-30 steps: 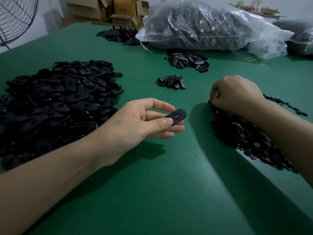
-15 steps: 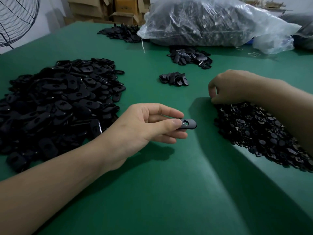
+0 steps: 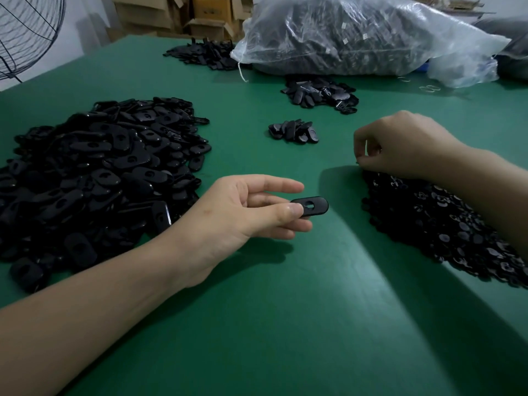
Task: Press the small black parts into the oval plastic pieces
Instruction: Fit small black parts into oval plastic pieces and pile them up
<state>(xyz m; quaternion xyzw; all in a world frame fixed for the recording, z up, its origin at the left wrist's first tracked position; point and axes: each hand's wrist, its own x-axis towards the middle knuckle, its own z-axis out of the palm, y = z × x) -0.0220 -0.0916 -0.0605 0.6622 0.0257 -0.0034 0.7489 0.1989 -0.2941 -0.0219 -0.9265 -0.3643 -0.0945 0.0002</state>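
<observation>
Black oval piece point(image 3: 310, 206), slot facing up, is pinched by one end between the thumb and fingers of the left grip point(image 3: 243, 221), just above the green worktop point(image 3: 285, 310) at centre. To the right, the right grip point(image 3: 400, 144) has its fingers curled at the far-left edge of the small-parts pile point(image 3: 445, 224); I cannot tell whether it holds one. A big oval heap point(image 3: 94, 172) lies to the left. Farther off sit a small heap point(image 3: 294, 131) and a second heap point(image 3: 320, 92), then a clear bag point(image 3: 357, 38) of dark parts, boxes point(image 3: 205, 12), and a fan point(image 3: 25, 30) at far left.
</observation>
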